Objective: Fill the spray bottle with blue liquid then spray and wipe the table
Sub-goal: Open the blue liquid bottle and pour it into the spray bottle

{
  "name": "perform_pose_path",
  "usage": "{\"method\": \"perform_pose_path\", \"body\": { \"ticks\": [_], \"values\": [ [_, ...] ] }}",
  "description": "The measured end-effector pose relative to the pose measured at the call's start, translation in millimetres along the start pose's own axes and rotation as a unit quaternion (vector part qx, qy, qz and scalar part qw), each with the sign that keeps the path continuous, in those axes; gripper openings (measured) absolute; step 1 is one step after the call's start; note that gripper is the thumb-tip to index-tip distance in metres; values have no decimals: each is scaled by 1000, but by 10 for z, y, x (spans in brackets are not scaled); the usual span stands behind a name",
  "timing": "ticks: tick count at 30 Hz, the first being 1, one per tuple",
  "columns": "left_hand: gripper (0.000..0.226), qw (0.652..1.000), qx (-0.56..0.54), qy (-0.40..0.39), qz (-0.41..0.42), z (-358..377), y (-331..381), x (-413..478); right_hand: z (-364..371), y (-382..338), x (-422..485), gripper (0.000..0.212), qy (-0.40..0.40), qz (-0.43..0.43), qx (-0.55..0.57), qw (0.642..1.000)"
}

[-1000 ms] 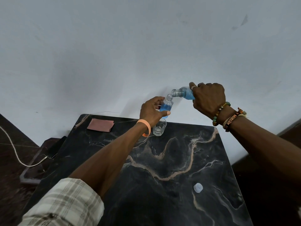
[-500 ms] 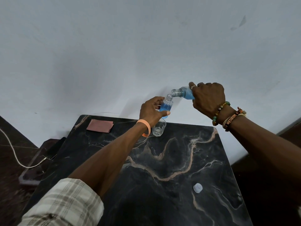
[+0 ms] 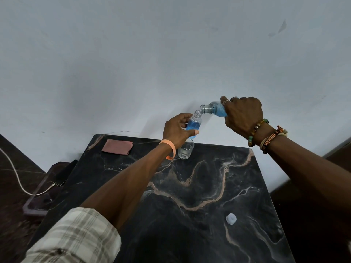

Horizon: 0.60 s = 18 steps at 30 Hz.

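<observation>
My left hand grips a small clear spray bottle, held upright above the far edge of the black marble table. Its neck is uncapped and blue liquid fills most of its body. My right hand holds a larger clear bottle tipped on its side, mouth just above the small bottle's neck, with blue liquid inside. A folded reddish-brown cloth lies at the table's far left corner.
An empty drinking glass stands on the table under my left hand. A small white cap lies near the table's right front. A phone with a white cable rests on a low stand left of the table. A pale wall rises behind.
Both hands and bottles keep almost the same pose. The blue level in the small bottle looks slightly higher.
</observation>
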<state>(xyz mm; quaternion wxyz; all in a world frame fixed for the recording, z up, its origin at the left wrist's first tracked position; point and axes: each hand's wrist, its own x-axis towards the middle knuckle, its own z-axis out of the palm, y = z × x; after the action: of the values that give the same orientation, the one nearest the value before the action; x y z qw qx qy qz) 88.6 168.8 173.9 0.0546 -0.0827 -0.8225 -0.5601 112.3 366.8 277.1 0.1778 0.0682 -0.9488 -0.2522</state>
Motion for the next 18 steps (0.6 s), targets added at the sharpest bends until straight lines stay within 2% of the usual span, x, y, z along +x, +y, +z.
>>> {"method": "perform_pose_path", "body": {
  "ticks": [18],
  "values": [
    [60, 1000, -8, -4, -2, -7, 31, -25, -19, -4, 0, 48, 0, -3, -15, 1000]
  ]
}}
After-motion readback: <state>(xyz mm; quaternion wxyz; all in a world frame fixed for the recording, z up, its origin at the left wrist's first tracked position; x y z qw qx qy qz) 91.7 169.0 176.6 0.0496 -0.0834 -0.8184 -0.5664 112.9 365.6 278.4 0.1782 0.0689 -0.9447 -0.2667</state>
